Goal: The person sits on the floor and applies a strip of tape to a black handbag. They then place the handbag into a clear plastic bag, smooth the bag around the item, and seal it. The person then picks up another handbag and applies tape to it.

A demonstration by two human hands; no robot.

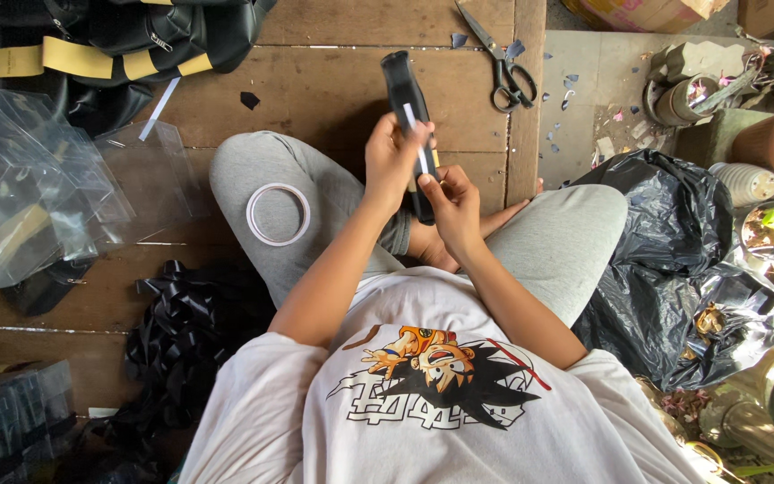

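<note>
Overhead, head view only: person seated cross-legged on a wooden floor (333, 81); left hand (393, 159) closed around the middle of a black folded strap piece (402, 90), holding it upright above the lap; right hand (452, 204) just below and touching, fingertips pinched on a narrow white tape strip (417, 134) that lies along the black piece. Judgement: the piece looks light and semi-stiff, smooth-faced, likely a bit slippery; best held at mid-length as now, thumb across the flat side; the strip is thin, limp and probably sticky, so take it by the end only. Roll of tape (278, 214) rests on the knee left of the left hand; scissors (502, 63) lie beyond the right hand; clear plastic bags (29, 179) well off to the left; black bin bag (674, 260) to the right.
</note>
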